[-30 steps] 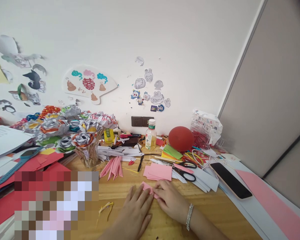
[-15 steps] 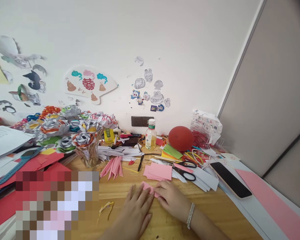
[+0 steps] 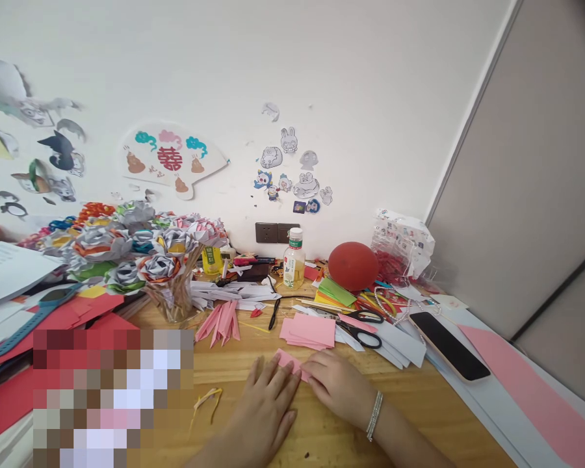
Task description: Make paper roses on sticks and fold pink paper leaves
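Observation:
A small pink paper piece (image 3: 288, 361) lies on the wooden desk (image 3: 419, 416), mostly covered by both hands. My left hand (image 3: 268, 409) rests flat on it with fingers stretched out. My right hand (image 3: 338, 387), with a bracelet at the wrist, presses its fingertips down on the paper's right side. Just beyond them lies a stack of pink paper squares (image 3: 309, 330).
Black scissors (image 3: 363, 328), a phone (image 3: 448, 346), a long pink sheet (image 3: 531, 396), folded pink strips (image 3: 221, 322), a small bottle (image 3: 293, 259), a red ball (image 3: 353, 266) and a jar of paper flowers (image 3: 168, 273) crowd the desk. Red paper lies at the left.
Both hands stay pressed on the pink piece, almost unmoved. The camera has tilted slightly, shifting the scene a little up.

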`<state>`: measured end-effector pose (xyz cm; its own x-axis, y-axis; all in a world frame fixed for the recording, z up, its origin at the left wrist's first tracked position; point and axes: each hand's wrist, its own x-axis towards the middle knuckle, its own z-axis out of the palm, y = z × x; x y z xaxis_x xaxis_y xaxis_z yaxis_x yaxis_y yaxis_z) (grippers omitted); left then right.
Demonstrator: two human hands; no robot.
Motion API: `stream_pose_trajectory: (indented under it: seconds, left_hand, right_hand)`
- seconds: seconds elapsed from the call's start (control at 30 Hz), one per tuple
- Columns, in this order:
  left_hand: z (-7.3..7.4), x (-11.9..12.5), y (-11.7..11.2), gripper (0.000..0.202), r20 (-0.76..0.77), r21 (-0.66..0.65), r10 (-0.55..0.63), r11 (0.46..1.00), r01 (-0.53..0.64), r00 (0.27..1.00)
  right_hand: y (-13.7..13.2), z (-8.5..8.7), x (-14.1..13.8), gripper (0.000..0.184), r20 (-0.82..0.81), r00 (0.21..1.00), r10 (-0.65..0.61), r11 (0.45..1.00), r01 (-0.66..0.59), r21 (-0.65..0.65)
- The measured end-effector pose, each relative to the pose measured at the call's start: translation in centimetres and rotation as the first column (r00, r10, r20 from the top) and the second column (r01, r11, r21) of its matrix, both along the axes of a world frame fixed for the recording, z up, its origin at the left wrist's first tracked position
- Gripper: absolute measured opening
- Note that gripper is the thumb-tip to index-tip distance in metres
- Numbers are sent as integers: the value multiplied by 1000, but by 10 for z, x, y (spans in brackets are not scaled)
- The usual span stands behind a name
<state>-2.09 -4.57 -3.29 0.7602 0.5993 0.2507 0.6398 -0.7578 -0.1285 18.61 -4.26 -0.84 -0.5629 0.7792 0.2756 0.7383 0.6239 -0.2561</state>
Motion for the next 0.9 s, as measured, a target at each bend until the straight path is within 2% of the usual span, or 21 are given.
stream_pose_trajectory:
  seconds: [0.17, 0.3, 0.37, 0.5, 0.6, 0.7, 0.9]
  left_hand:
    - [4, 1, -1, 45, -9, -37, 7, 999, -7, 1000]
    - [10, 3, -1, 46, -33, -76, 31, 997, -34, 999]
    - [14, 3, -1, 47, -46, -108, 49, 993, -54, 998]
    - [23, -1, 1, 51, -69, -220, 87, 970, -101, 994]
    - [28, -7, 4, 57, -49, -264, 115, 956, -124, 992]
    - [28, -13, 10, 58, -42, -264, 169, 949, -174, 985]
    - [26, -16, 20, 51, -116, -213, 336, 911, -354, 935]
  right_hand:
    - [-6, 5, -2, 19, 206, 978, 17, 996, -35, 87]
    - [-16, 6, -7, 24, 212, 965, -155, 988, 150, 40]
    - [-20, 7, -6, 24, 225, 956, -188, 982, 186, 29]
    - [-24, 14, 2, 27, 397, 917, -50, 997, 68, -31]
    - [-24, 18, 8, 37, 436, 900, -13, 995, 54, -83]
    - [-24, 19, 10, 42, 416, 909, -9, 993, 58, -105]
    - [-21, 16, 10, 42, 423, 906, 4, 992, 51, -117]
